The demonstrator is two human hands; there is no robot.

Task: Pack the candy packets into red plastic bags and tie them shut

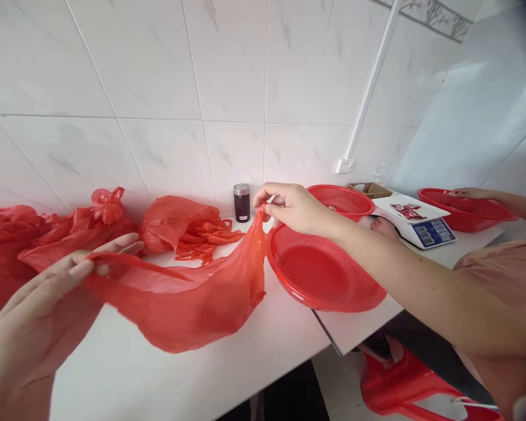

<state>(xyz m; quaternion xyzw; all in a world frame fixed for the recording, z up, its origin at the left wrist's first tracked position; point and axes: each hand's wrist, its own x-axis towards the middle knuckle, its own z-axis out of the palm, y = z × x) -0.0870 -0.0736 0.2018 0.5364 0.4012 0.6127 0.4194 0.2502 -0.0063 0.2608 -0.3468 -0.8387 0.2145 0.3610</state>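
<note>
A red plastic bag (193, 301) is stretched open between my two hands above the white counter (254, 362). My left hand (48, 298) pinches its left edge, fingers extended along the rim. My right hand (291, 207) pinches the bag's right handle, raised near a red colander (322, 272). The bag sags down onto the counter between them.
More red bags (184, 228) lie piled against the tiled wall at left. A small dark jar (241, 202) stands at the back. A second red colander (342, 200), a digital scale (421, 225) and a red basin (464, 210) held by another person's hand (473, 193) are at right. A red stool (403, 380) sits below.
</note>
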